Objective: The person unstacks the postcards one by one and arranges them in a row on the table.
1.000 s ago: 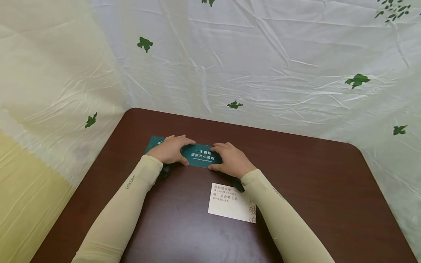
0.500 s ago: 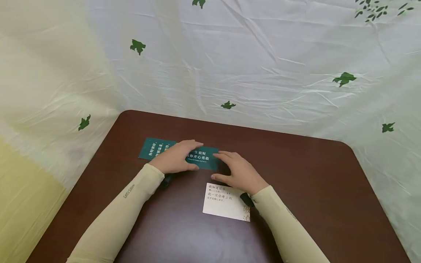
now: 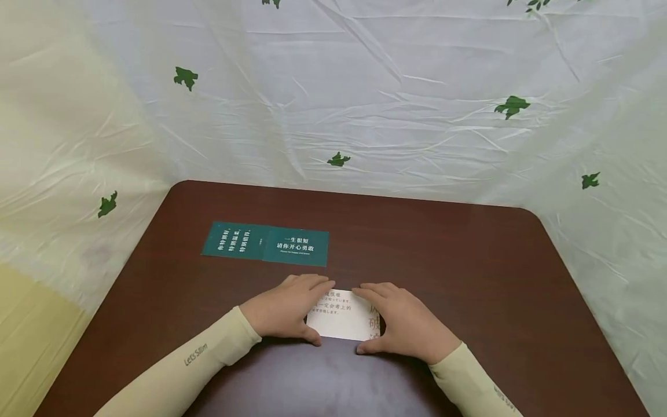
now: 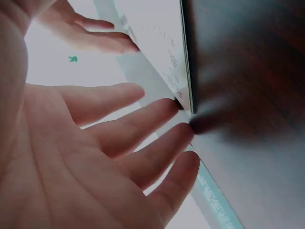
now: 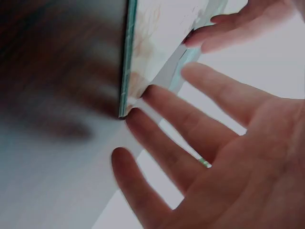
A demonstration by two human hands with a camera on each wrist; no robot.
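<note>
White card stock sits between my two hands: the white card lies flat on the desk, near its front edge, printed side up.

Left hand: fingers straight and relaxed, tips on the card's left end, thumb lying along its near left corner. Nothing is curled round the card; the hand rests on it and on the desk beside it. In the left wrist view the fingers are spread, and two tips meet the card's corner where it lies against the dark wood.

Right hand: same posture, mirrored. Fingers extended over the card's right end, thumb at the near right corner. In the right wrist view the fingers are apart, with one tip touching the card's corner. Whether either hand presses down or only rests, I cannot tell.

Both forearms wear beige sleeves; the left one carries small lettering.

Farther back on the desk, well apart from the hands, two green cards lie side by side, edges touching, white text up.

Desk: dark brown wood grain, rounded corners. Behind and to both sides hangs a creased white plastic sheet with scattered green leaf prints.
</note>
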